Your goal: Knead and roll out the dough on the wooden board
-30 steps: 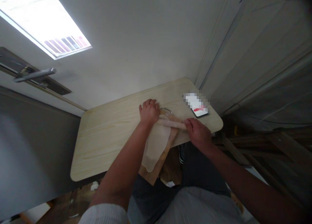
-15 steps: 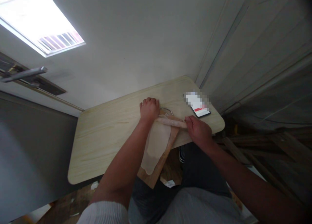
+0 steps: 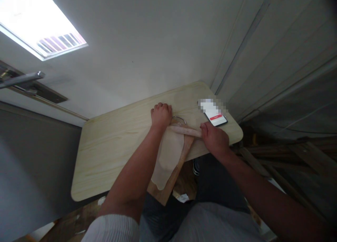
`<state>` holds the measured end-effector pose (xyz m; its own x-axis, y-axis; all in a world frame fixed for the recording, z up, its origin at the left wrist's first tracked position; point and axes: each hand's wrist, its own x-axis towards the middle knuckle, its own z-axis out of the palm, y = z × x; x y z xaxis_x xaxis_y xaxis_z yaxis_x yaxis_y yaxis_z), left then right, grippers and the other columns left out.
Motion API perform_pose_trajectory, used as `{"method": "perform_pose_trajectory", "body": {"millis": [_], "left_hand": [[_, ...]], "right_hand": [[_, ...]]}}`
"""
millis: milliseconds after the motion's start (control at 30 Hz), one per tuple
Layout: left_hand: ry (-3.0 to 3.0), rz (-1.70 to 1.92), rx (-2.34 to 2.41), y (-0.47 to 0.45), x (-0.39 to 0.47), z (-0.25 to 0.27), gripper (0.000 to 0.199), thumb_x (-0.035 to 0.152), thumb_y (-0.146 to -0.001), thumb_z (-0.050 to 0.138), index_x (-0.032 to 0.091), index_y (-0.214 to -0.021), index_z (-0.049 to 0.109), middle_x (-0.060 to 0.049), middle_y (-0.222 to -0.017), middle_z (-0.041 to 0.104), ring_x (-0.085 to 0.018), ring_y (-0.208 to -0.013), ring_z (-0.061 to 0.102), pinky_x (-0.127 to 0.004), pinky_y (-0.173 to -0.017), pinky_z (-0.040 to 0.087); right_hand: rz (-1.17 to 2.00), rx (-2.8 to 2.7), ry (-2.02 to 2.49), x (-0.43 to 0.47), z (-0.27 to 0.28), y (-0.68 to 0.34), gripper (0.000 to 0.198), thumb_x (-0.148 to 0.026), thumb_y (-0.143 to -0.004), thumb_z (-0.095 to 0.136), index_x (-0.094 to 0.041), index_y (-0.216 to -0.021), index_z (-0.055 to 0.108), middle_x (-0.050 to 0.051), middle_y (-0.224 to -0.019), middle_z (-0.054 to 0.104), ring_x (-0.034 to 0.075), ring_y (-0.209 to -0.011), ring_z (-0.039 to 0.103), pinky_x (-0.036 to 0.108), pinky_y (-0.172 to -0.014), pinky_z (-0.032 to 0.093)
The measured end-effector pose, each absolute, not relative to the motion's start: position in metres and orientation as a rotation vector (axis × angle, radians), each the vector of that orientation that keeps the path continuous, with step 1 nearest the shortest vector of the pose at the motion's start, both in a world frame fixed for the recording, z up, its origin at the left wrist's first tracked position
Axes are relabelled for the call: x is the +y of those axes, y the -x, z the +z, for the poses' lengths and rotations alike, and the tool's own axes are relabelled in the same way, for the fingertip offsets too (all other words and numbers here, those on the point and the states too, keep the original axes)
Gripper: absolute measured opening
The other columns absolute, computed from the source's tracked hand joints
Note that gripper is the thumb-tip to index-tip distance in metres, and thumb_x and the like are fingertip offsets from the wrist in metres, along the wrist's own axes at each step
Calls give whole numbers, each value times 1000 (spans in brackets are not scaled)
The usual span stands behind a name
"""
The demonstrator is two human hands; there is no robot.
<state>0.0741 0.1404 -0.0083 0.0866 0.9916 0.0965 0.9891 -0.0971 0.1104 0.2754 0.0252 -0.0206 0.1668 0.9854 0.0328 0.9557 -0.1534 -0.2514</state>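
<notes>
A flat sheet of pale dough (image 3: pixel 168 158) lies on a wooden cutting board (image 3: pixel 181 161) that has a curved metal handle (image 3: pixel 180 119) at its far end. Across the upper part of the dough runs a wooden rolling pin (image 3: pixel 185 130). My right hand (image 3: pixel 214 138) is closed around the pin's right end. Fingers curled, my left hand (image 3: pixel 161 115) bears down at its left end, which the hand and wrist hide. The board's near corner juts past the table's front edge, above my lap.
The light wood-grain table (image 3: pixel 110 147) stands against a white door with a lever handle (image 3: pixel 23 81) and a bright window (image 3: pixel 44 21). A phone (image 3: pixel 217 119) with a lit screen lies beyond my right hand. Wooden planks (image 3: pixel 263 161) are stacked at the right.
My hands and the rolling pin stay almost in place, with only a very slight shift. The camera view has moved a little.
</notes>
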Motion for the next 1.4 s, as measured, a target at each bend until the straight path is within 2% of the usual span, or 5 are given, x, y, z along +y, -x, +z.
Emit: {"method": "perform_pose_trajectory", "body": {"millis": [367,733,1067,1300,1400], "left_hand": [[-2316,240,2116,-75,148,-15,49,41,-103,23,18,-107,66,-14,-115,64,-28,-112,55,-42,-95,42],[-2315,285,2080,-76,148,-14,50,40,-103,21,17,-108,65,-15,-115,63,-29,-114,54,-44,-96,40],[-2341,293,2020,-71,126,-6,48,41,-103,23,19,-104,65,-13,-115,63,-26,-112,55,-39,-94,42],[-2403,437,1808,-57,111,-12,43,42,-103,29,24,-124,61,-6,-133,61,-23,-122,51,-38,-103,39],[-2424,447,1696,-51,105,-14,42,43,-102,32,27,-126,62,-3,-134,62,-23,-125,50,-40,-107,36]], "right_hand": [[221,-1906,2228,28,-17,-274,41,-39,-103,32,-18,-102,68,8,-81,70,17,-62,58,30,-57,21],[156,-1889,2252,31,-15,-272,38,-38,-103,33,-17,-100,65,8,-78,69,16,-60,53,31,-56,16],[170,-1951,2133,11,-22,-271,35,-35,-103,32,-17,-98,62,6,-78,69,15,-60,53,30,-57,15],[104,-1971,1937,-13,-33,-270,38,-36,-104,32,-16,-91,62,5,-78,67,16,-63,54,30,-59,23],[117,-2008,1836,-24,-33,-269,40,-37,-105,30,-17,-91,62,6,-83,67,17,-70,57,29,-62,28]]}}
